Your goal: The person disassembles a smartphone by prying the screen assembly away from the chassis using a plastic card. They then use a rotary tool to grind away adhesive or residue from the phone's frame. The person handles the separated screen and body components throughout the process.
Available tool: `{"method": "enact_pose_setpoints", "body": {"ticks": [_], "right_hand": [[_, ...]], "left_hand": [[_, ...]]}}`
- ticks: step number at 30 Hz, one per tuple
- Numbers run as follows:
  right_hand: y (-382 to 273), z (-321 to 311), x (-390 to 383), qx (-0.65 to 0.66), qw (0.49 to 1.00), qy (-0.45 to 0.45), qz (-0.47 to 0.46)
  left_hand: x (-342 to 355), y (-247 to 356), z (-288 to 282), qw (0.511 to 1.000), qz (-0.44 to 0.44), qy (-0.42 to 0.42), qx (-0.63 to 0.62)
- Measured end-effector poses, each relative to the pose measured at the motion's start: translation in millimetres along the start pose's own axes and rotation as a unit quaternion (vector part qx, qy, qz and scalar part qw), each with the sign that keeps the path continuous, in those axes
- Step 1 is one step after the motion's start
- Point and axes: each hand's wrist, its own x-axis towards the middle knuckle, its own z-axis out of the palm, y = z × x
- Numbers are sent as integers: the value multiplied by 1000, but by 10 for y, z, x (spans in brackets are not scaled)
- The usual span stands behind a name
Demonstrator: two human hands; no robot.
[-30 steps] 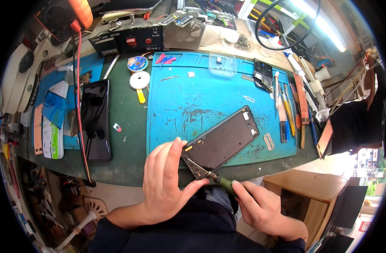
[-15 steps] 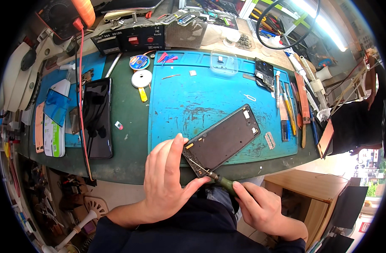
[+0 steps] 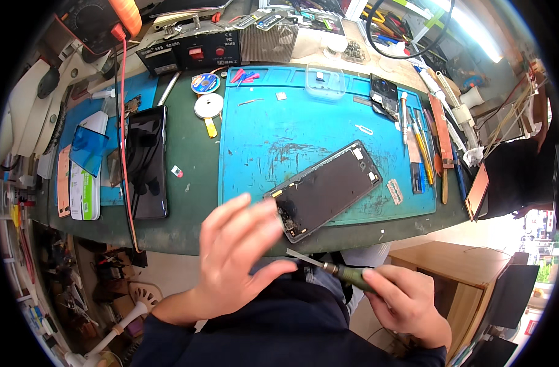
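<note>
A dark phone (image 3: 328,192), opened so that its inner side shows, lies slanted on the blue mat (image 3: 261,153) near the bench's front edge. Small parts and bits of gold tape show at its lower left end. Beside that end my left hand (image 3: 233,257) is lifted with fingers spread, partly blurred and holding nothing. In front of the bench edge, my right hand (image 3: 404,300) grips a green-handled narrow-bladed knife (image 3: 353,276). The blade points up and left, apart from the phone.
Left of the mat lies another dark phone (image 3: 148,162), with a red cable (image 3: 123,122) across its side. Solder spools (image 3: 208,105), a clear plastic box (image 3: 325,82), a razor blade (image 3: 395,191), a SIM pin (image 3: 364,129) and tweezers and picks (image 3: 421,147) surround the work.
My left hand has let go of the phone and moved back from it. The knife has come off the phone's lower end, drawn down and right by my right hand.
</note>
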Motion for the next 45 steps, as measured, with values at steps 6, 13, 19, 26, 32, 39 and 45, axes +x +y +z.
{"method": "enact_pose_setpoints", "body": {"ticks": [6,13,19,26,32,39,45], "right_hand": [[-28,40,-160,25,996,-64,-52],[-154,-9,-233,289,940,-164,74],[5,-219,-613,237,951,-53,190],[-44,43,-248,-7,997,-7,70],[-35,98,-140,-46,997,-37,48],[-70,70,-145,-55,996,-56,46],[-36,74,-152,-55,996,-53,42]], "left_hand": [[-300,-130,-108,989,136,-41,-51],[-406,9,-290,975,212,-29,57],[-468,-274,-897,989,-37,-14,140],[-672,-204,-644,965,60,-226,120],[-474,-154,-452,988,42,-85,119],[-63,20,126,992,-60,-60,95],[-16,23,161,989,-73,-73,110]]}}
